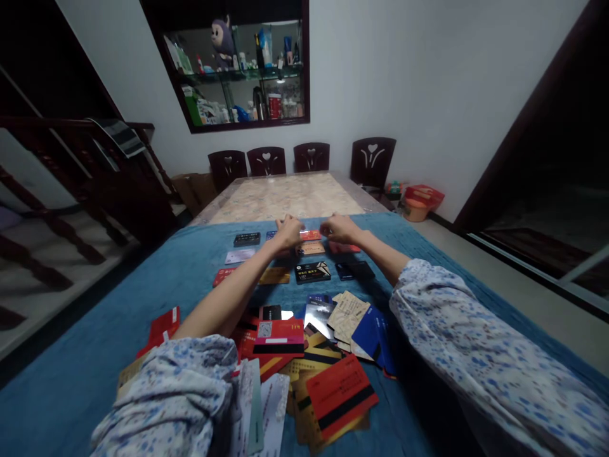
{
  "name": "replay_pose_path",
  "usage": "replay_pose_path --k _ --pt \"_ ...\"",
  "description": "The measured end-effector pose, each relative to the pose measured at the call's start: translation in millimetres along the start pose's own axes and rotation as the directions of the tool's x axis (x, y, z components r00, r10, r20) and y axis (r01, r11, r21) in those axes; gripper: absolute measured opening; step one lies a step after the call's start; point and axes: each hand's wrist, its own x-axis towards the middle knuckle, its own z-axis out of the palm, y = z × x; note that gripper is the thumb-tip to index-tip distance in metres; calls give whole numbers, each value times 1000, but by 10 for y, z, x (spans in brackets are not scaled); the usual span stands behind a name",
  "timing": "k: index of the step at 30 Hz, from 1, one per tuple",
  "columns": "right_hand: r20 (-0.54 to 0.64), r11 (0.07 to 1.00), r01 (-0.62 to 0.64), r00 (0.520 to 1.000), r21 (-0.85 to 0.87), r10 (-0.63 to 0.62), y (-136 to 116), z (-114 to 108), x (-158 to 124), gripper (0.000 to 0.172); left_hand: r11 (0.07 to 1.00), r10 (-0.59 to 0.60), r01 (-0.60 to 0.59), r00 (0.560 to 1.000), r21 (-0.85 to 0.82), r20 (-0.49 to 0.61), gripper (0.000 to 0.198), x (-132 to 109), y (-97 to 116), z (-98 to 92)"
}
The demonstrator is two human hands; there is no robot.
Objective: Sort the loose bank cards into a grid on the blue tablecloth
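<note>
At the far row of laid-out cards, my left hand (289,232) is curled at the left end of a red card (311,235). The curled fingers of my right hand (339,227) meet its right end. Just nearer lies an orange-tan card (310,249), and another red card (344,248) shows partly under my right hand. Closer rows hold a black VIP card (313,272), a dark card (354,271), a gold card (275,275), a white card (240,256) and a black card (246,239). My left forearm covers part of the rows.
Before me spreads a loose heap of cards, including a red striped card (341,395), a blue card (370,335) and white cards (275,412). A blue cloth (157,279) covers the near table. Chairs (311,157) stand beyond the bare patterned tabletop (295,193).
</note>
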Motion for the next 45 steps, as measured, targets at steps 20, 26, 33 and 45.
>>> replay_pose_path --k 20,26,33,45 --pt "-68 996 89 994 -18 -90 -210 -5 -939 25 992 100 -107 990 -68 -95 26 -787 269 60" --pt "-88 994 104 990 -24 -106 -273 10 -1177 22 990 113 -119 989 -72 -91 27 -993 377 70" --pt "-120 992 124 985 -29 -126 -345 -18 -1431 21 982 130 -144 985 -119 -115 29 -1222 539 73" --pt "-184 988 146 971 -40 -151 -380 6 -1853 23 962 214 -238 962 -133 -168 25 -1574 915 28"
